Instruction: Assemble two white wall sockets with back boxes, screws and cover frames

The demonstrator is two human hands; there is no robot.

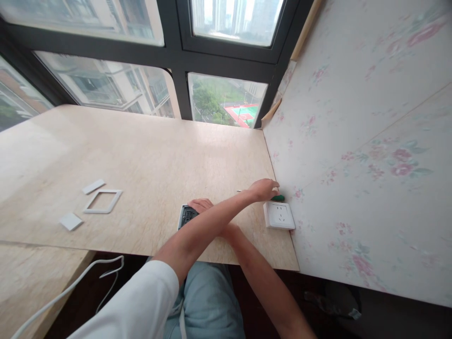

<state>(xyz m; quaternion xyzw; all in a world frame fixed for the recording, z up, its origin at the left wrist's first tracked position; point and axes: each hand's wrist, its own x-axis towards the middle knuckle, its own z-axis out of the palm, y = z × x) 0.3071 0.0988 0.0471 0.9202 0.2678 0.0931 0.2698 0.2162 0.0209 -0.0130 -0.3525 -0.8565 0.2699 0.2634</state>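
My arms cross over the tabletop, left over right. My left hand (264,189) is at the far right by the wall, above a screwdriver with a green handle (278,198). Its fingers look apart, and the screwdriver's thin metal tip (239,190) shows on the other side of the hand. My right hand (201,205) grips the edge of an electrical wall panel (187,214), whose dark inner side shows within a white rim. My left forearm hides part of that panel and of the right hand. Beside the left hand sits a white wall socket (279,215) on a box.
A white square frame (115,201) and two white plates, one narrow (93,186) and one wider (71,221), lie on the left of the stone-patterned tabletop (148,160). A white cable (67,290) hangs at lower left. Flowered wall (353,155) rises at right, windows behind.
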